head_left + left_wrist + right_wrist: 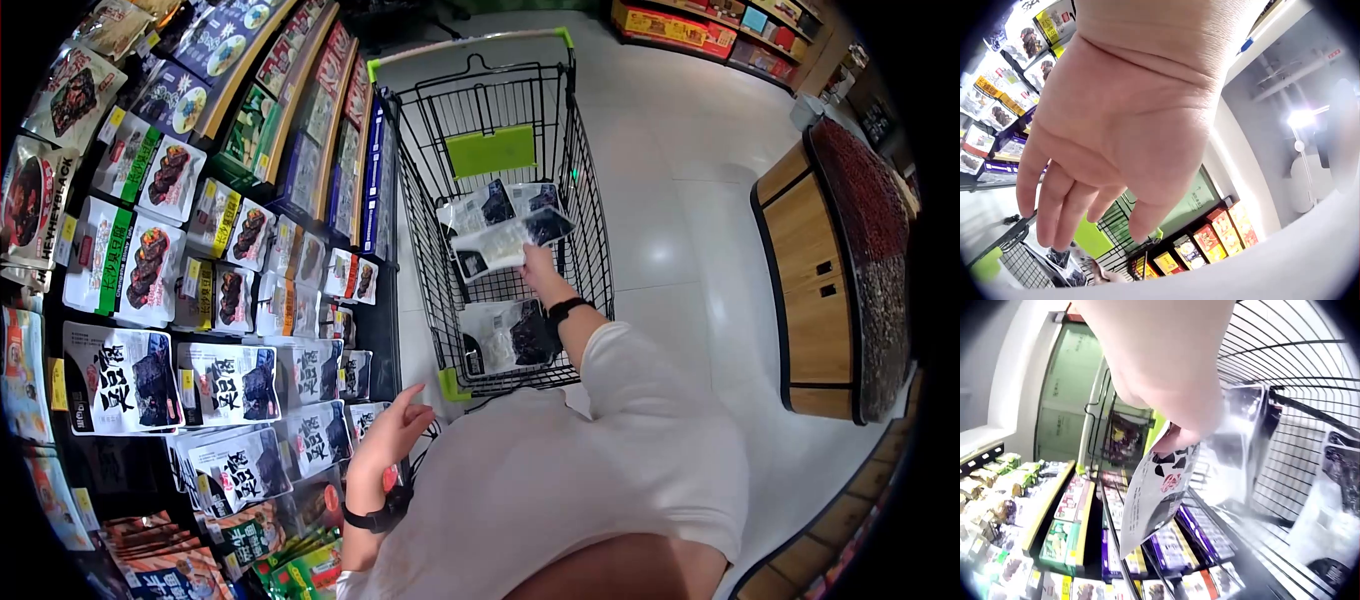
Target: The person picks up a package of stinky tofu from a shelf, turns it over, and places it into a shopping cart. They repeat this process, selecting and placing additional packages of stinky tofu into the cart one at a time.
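Note:
My right hand (541, 270) pinches the edge of a flat white-and-black food packet (497, 245) inside a black wire shopping cart (491, 151). In the right wrist view this packet (1159, 494) hangs tilted, with its printed side partly showing. Similar packets lie in the cart, one flat packet (503, 337) at the near end and others (480, 206) just beyond the held one. My left hand (393, 432) hangs in the air beside the shelf, holding nothing. The left wrist view shows its palm (1122, 134), fingers loosely bent.
A shelf of packaged foods runs along the left, with white-and-black packets (225, 385) in its nearer rows and green-labelled packets (150, 170) farther up. To the right stands a wooden bin (810, 290) topped with dried goods. Boxed goods (675, 30) fill a far shelf.

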Tool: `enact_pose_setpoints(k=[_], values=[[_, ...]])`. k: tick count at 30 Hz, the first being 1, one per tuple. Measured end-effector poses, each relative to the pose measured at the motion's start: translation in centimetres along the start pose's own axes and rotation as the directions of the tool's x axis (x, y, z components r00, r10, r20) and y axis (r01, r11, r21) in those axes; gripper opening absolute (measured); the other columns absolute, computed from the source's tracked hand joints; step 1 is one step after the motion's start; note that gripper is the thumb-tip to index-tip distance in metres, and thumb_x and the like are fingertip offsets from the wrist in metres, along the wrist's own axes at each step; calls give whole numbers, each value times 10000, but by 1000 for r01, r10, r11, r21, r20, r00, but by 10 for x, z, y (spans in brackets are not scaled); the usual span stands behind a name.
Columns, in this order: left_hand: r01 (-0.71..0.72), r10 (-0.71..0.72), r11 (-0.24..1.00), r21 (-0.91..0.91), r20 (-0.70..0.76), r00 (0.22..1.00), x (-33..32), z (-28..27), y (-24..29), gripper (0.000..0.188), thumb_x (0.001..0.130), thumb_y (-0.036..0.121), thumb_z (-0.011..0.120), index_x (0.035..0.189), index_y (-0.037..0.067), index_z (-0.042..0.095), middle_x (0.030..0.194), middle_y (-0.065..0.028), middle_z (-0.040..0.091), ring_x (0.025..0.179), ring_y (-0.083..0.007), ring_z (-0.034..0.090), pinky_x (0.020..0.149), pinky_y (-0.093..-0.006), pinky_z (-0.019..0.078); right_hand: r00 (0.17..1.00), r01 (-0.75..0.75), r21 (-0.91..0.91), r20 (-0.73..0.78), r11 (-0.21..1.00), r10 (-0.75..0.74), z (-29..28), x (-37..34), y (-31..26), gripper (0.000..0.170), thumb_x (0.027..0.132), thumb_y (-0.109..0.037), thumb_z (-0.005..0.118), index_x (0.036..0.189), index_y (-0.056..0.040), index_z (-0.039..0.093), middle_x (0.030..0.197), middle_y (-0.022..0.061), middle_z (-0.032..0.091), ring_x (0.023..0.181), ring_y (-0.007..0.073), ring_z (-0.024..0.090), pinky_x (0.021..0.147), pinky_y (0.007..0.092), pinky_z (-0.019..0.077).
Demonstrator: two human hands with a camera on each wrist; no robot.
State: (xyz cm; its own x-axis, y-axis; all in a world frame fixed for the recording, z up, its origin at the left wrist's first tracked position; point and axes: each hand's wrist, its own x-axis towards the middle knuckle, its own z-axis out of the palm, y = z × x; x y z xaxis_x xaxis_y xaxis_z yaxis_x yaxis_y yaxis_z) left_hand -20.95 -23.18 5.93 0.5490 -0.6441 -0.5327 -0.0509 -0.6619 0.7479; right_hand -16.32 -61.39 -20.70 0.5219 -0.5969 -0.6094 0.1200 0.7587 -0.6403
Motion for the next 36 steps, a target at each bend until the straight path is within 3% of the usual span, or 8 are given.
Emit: enact_pose_setpoints(k=[4,8,12,17,21,28,34,36], values=[[33,-33,999,-2,-17,999,-12,3,-1,465,884,79,570,1305,9,387,1026,-97,638,882,-104,568,758,-234,452,987,32,128,150,991,-51,34,20,-50,449,889,-266,548,1269,-122,356,1202,123,506,1078,280,531,816,384,481],[69,-70,997,-31,-22,997,-21,0,-7,464,885,95,567,1306,2,392,1055,-108,634,928,-136,584,798,-253,454,998,56,7,-9,998,-56,31,22,-37,825,866,-316,585,1442,-206,5,1269,133,450,1036,283,544,774,369,496],[67,-68,998,-19,-55,996,-29,-7,-18,446,883,91,564,1293,0,414,1093,-119,620,974,-149,575,840,-265,450,997,-73,15,-10,997,73,1,15,-2,285,886,-291,535,1103,-118,471,987,58,591,808,200,629,616,283,502],[5,-25,993,-119,-167,986,-45,-26,-40,419,868,130,589,1251,18,461,1076,-152,632,898,-182,611,793,-276,471,991,-135,-1,-20,991,135,-5,-13,27,205,891,-295,517,986,-114,523,893,44,618,751,183,635,539,248,486],[-95,28,983,-160,-376,926,-72,-59,-70,302,887,64,551,1177,-8,510,978,-37,626,877,-69,545,758,-211,437,935,-130,-204,301,970,189,65,-88,40,185,891,-247,541,1016,-111,531,918,56,619,786,169,624,550,237,488],[-290,4,936,-200,-817,576,-158,-147,-110,260,888,112,555,1126,7,544,969,-30,636,899,-89,576,765,-224,461,292,124,-483,852,866,434,212,-290,77,268,924,-146,485,1151,-5,512,926,85,613,799,168,619,698,255,495],[-540,-203,820,-190,-979,36,-267,-262,-125,314,901,214,510,1166,46,503,1037,-75,616,900,-153,601,731,-272,473,-347,340,-387,796,857,497,271,-422,94,272,881,-67,539,1141,14,542,1024,110,619,964,171,590,862,292,455],[-765,-408,602,-230,-912,-47,-282,-308,-169,287,889,181,497,1136,34,495,1064,-115,598,924,-202,602,741,-306,498,-482,376,-322,733,869,480,284,-458,97,314,865,-65,553,1167,18,536,1184,127,550,1076,176,529,887,303,443]])
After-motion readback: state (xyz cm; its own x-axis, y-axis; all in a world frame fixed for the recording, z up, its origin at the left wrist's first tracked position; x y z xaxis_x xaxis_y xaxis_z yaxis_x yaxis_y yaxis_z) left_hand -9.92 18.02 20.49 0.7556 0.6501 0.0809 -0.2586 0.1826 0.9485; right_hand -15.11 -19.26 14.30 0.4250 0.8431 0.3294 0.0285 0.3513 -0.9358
